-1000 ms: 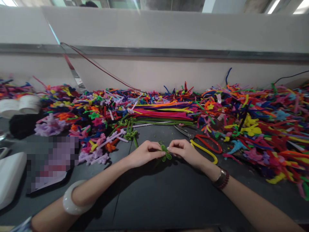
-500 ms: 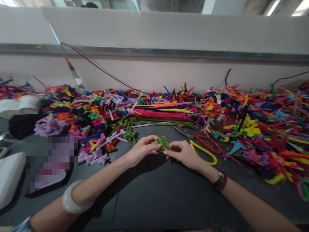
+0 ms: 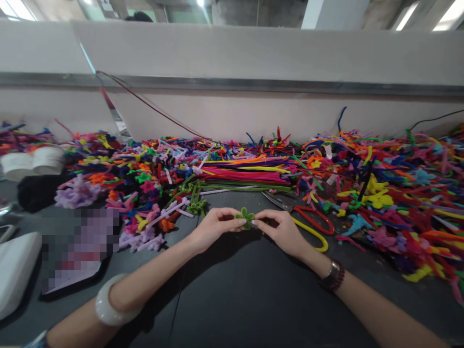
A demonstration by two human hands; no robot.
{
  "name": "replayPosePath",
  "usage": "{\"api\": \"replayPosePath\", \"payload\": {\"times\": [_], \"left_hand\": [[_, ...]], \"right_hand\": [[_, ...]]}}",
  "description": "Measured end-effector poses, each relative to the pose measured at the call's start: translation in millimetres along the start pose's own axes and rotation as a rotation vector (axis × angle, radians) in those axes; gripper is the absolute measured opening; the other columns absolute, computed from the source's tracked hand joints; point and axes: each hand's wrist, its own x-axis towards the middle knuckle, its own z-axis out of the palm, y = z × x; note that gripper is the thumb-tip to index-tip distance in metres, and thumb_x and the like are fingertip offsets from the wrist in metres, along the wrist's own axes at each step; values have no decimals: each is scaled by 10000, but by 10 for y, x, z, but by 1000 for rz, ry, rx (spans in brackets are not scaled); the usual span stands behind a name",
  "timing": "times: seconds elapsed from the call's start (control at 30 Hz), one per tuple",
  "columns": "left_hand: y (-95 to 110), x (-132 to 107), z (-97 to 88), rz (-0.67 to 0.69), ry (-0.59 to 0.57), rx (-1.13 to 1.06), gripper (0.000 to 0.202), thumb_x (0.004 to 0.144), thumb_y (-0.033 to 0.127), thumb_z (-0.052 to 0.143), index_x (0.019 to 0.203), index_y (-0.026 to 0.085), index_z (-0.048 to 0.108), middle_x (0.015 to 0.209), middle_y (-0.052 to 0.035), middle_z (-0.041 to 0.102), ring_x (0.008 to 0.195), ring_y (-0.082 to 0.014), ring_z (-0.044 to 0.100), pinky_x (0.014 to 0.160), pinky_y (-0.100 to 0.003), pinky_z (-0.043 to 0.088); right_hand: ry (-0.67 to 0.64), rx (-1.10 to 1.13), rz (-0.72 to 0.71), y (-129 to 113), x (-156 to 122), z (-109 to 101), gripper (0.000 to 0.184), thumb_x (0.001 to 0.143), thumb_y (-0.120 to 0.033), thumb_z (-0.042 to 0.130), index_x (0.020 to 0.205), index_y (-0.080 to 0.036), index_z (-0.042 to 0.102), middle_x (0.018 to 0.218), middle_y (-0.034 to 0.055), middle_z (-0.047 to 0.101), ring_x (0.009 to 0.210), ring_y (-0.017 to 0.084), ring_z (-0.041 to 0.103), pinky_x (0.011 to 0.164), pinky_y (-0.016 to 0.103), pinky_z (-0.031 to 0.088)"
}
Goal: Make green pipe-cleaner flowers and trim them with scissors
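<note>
- Far to the left of the left hand: a white curved object, and beyond it a pair of white rolls and a black fuzzy bundle.
- Nearer the left hand, on its left: a pixelated, unreadable flat item, with a lilac pipe-cleaner cluster beyond it.
- Left forearm: a white bangle.
- Just beyond the left hand: green twisted pipe-cleaner stems. The hand is closed in a fingertip pinch.
- Between the hands: a green pipe-cleaner flower, held by both hands' fingertips.
- Beyond it: a bundle of straight pipe cleaners.
- Right hand: pinching the flower's other side, with scissors just beyond it. A dark watch and beaded bracelet circle the wrist.
- Far to the right of the right hand: a heap of multicoloured pipe-cleaner shapes.
</note>
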Motion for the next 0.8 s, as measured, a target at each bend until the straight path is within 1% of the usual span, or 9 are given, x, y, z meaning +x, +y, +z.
{"api": "replayPosePath", "payload": {"times": [0.07, 0.13, 0.2, 0.23, 0.33, 0.43, 0.53, 0.7, 0.8], "left_hand": [[14, -18, 18, -19, -19, -56, 152, 645, 222, 663, 734, 104, 627, 678, -23, 622, 643, -96, 566, 656, -219, 429], [37, -49, 56, -61, -93, -122, 128, 633, 203, 671, 700, 101, 631, 650, -25, 625, 616, -102, 570, 640, -225, 435], [57, -80, 100, -102, -210, -109, 114, 643, 195, 663, 669, 86, 640, 623, -39, 627, 588, -102, 566, 612, -217, 434], [63, -92, 117, -105, -236, -103, 109, 655, 190, 654, 668, 83, 644, 619, -43, 628, 586, -99, 565, 610, -210, 433], [62, -97, 128, -79, -210, -139, 102, 676, 179, 637, 709, 84, 653, 634, -44, 630, 600, -98, 571, 623, -207, 440], [43, -68, 91, -75, -147, -229, 145, 699, 201, 622, 797, 98, 649, 705, -59, 648, 651, -119, 594, 665, -242, 455], [30, -42, 50, -95, -135, -291, 184, 721, 240, 600, 842, 107, 637, 770, -85, 659, 721, -155, 612, 690, -275, 458], [41, -48, 47, -85, -153, -206, 160, 653, 156, 656, 801, 110, 617, 756, -53, 636, 726, -147, 603, 698, -263, 454], [50, -56, 71, -82, -163, -185, 133, 655, 151, 653, 767, 118, 590, 727, -27, 611, 697, -124, 592, 687, -248, 453]], "right_hand": [[30, -109, -181, 13, -6, -6, 140, 782, -218, 495, 757, -169, 624, 767, 44, 625, 713, 147, 529, 655, 272, 419], [26, -210, -365, 27, -18, -1, 139, 774, -144, 484, 749, -171, 618, 797, 49, 634, 786, 165, 507, 731, 311, 404], [-8, -267, -477, 42, -32, 16, 160, 751, -76, 477, 752, -170, 606, 810, 45, 641, 818, 176, 488, 750, 332, 397], [-16, -279, -503, 51, -37, 27, 174, 741, -51, 473, 755, -169, 600, 815, 42, 642, 821, 177, 485, 744, 334, 399], [37, -287, -509, 87, -37, 51, 183, 736, -34, 475, 784, -170, 587, 810, 36, 637, 791, 166, 489, 715, 325, 412], [87, -287, -474, 130, -21, 50, 150, 753, -69, 492, 810, -177, 579, 816, 34, 626, 779, 160, 493, 715, 321, 419], [105, -297, -444, 155, -11, 38, 144, 762, -78, 488, 811, -178, 578, 829, 38, 616, 795, 163, 496, 733, 324, 418], [106, -349, -421, 151, -26, 39, 174, 775, -78, 459, 839, -176, 588, 844, 45, 607, 803, 164, 491, 732, 326, 416], [107, -375, -431, 141, -35, 52, 183, 786, -97, 452, 855, -182, 599, 848, 47, 606, 800, 167, 487, 723, 331, 415]]}}
